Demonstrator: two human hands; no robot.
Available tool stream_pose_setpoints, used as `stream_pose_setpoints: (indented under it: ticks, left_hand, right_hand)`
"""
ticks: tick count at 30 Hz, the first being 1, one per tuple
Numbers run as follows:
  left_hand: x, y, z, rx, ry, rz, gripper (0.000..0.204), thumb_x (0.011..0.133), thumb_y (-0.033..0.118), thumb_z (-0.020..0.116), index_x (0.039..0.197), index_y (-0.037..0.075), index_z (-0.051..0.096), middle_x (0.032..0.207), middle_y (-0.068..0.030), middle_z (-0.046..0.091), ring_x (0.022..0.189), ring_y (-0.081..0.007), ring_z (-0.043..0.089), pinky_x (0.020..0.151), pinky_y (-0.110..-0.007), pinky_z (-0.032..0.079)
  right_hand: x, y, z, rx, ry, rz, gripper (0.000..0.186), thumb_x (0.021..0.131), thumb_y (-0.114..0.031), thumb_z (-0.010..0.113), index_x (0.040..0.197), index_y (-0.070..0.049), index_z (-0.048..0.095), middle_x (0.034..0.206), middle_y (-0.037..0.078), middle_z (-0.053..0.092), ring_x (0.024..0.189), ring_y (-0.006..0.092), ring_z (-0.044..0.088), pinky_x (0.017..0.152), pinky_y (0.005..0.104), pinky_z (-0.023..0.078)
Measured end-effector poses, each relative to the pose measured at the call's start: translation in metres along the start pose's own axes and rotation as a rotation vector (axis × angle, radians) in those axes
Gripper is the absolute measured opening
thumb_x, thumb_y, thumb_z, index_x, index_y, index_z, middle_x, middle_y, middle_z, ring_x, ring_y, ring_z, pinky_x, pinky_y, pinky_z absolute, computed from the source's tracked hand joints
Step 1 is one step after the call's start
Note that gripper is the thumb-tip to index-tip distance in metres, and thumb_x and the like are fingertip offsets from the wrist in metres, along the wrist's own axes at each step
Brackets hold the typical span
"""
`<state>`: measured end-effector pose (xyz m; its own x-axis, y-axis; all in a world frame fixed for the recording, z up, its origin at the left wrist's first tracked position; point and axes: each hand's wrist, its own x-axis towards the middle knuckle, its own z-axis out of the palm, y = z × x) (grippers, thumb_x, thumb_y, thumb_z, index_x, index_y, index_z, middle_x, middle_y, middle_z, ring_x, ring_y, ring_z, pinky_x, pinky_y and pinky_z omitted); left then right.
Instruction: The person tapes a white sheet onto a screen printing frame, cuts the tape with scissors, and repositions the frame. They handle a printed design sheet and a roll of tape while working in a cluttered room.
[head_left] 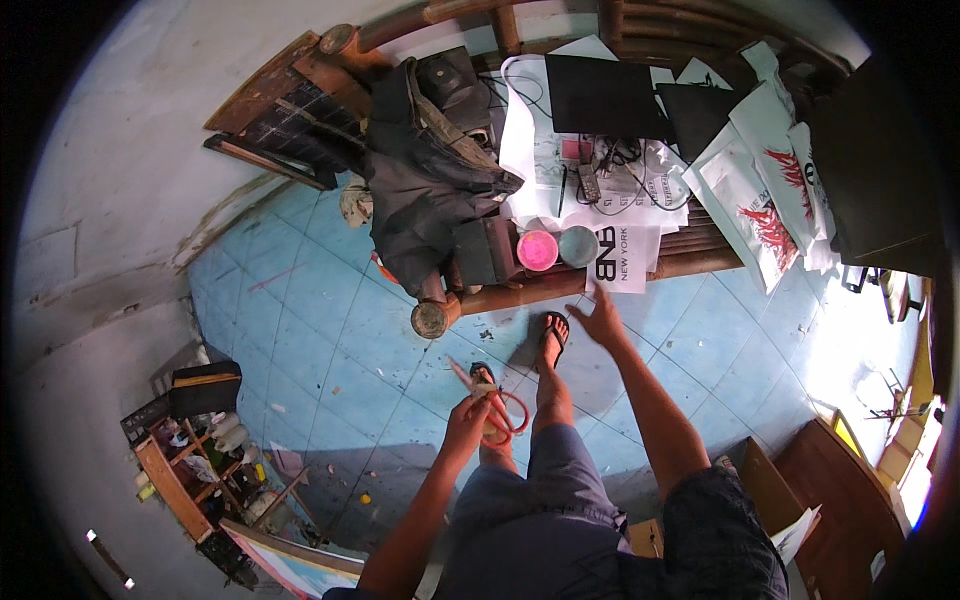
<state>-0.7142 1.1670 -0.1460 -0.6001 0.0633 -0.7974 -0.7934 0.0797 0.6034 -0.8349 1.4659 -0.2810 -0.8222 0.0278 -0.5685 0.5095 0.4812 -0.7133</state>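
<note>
In my left hand [467, 424], held low in front of my legs, is a pair of scissors with red handles [520, 413]; the fingers close round it and the blades point up and to the left. My right hand [600, 322] reaches forward with thumb and fingers apart. Its fingertips are at the near edge of a white printed sheet [632, 272] that hangs over the front of a bamboo bench; whether they touch it I cannot tell. Just left of that sheet stand a pink round tub [537, 250] and a grey-green round tub [577, 246].
Dark cloth [405, 200] drapes over the bench's left side. Cables, a remote [589, 184], black boards [608, 98] and white plastic bags [750, 190] lie across the bench. A wooden shelf of bottles [205, 465] stands lower left. Blue tiles [340, 330] cover the floor.
</note>
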Motion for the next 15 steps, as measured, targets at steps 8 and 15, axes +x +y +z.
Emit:
stream_pose_setpoints:
  ticks: [8,15]
  left_hand:
    - [0.059,0.061,0.074,0.416,-0.097,0.219,0.036,0.097,0.030,0.054,0.115,0.000,0.060,0.095,-0.0101,0.066,0.092,-0.0221,0.062,0.082,-0.033,0.048]
    - [0.115,0.098,0.115,0.746,-0.002,0.680,0.042,0.087,0.011,0.056,0.128,0.002,0.052,0.117,-0.0246,0.053,0.112,-0.0394,0.052,0.094,-0.047,0.041]
  right_hand:
    - [-0.134,-0.108,-0.001,0.680,-0.378,-0.058,0.043,0.094,-0.007,0.055,0.136,-0.004,0.043,0.118,0.009,0.057,0.108,0.0167,0.059,0.089,0.0285,0.049]
    - [-0.090,0.009,0.006,0.846,0.325,-0.005,0.033,0.093,-0.014,0.059,0.123,-0.003,0.050,0.087,0.003,0.059,0.069,0.0084,0.058,0.055,0.0230,0.047]
